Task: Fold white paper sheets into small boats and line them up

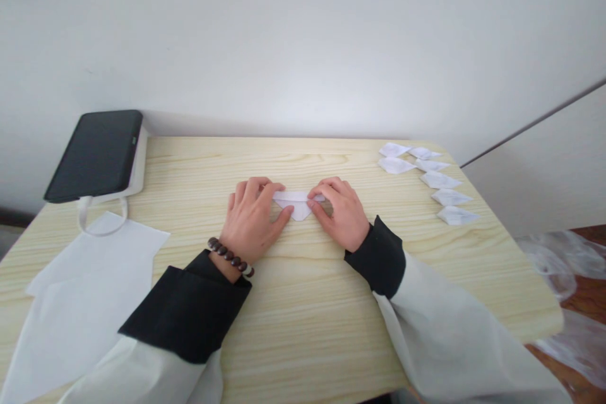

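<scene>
A small piece of folded white paper [299, 209] lies on the wooden table in front of me, with a straight folded band along its far edge and a blunt point towards me. My left hand [253, 218] grips its left end between thumb and fingers. On the right end, my right hand [341, 211] pinches the paper in the same way. Fingertips cover both ends of the strip. A dark bead bracelet [230, 257] circles my left wrist.
Several folded white paper pieces [442, 180] sit in rows at the table's [303, 328] far right. Flat white sheets [95, 297] lie at the left, below a white box with a black device [97, 151] on top and a white strap. A wall stands behind; clear plastic [577, 334] lies on the floor at right.
</scene>
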`<act>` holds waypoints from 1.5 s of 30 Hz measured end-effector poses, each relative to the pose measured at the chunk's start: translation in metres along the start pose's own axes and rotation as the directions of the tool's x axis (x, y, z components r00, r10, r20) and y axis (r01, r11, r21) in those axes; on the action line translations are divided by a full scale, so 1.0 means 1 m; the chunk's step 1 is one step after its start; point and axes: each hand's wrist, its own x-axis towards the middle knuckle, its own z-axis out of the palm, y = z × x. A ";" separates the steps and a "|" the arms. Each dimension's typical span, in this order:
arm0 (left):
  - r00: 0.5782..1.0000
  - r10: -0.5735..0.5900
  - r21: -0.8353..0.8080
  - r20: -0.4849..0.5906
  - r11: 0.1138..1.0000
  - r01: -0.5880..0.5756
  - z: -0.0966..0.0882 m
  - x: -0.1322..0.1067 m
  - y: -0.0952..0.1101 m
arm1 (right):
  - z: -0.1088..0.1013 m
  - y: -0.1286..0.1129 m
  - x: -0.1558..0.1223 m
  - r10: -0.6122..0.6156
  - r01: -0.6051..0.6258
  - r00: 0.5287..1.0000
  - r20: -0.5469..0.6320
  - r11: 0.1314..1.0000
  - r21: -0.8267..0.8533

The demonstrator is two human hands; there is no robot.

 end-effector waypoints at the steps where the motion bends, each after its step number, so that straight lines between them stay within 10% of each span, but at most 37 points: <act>1: 1.000 -0.019 0.005 -0.001 1.000 0.019 0.000 0.000 -0.002 | 0.000 0.000 0.001 -0.013 0.013 1.000 0.005 1.000 0.012; 13: 0.987 0.158 -0.150 -0.009 0.976 -0.158 -0.001 0.006 -0.014 | 0.000 0.007 0.005 -0.076 0.076 0.997 -0.011 0.997 0.018; 18: 0.988 0.037 -0.310 -0.149 0.947 -0.082 -0.001 0.007 -0.012 | 0.003 -0.002 0.010 -0.103 0.109 0.993 -0.064 0.990 0.091; 27: 0.962 -0.126 -0.893 0.241 0.359 0.271 -0.009 0.006 0.001 | 0.002 -0.009 0.009 0.065 -0.002 0.991 -0.113 0.876 0.483; 45: 0.957 -0.117 -0.923 0.267 0.254 0.289 -0.009 0.005 0.002 | -0.006 -0.011 0.007 -0.143 0.161 0.987 -0.074 0.867 0.472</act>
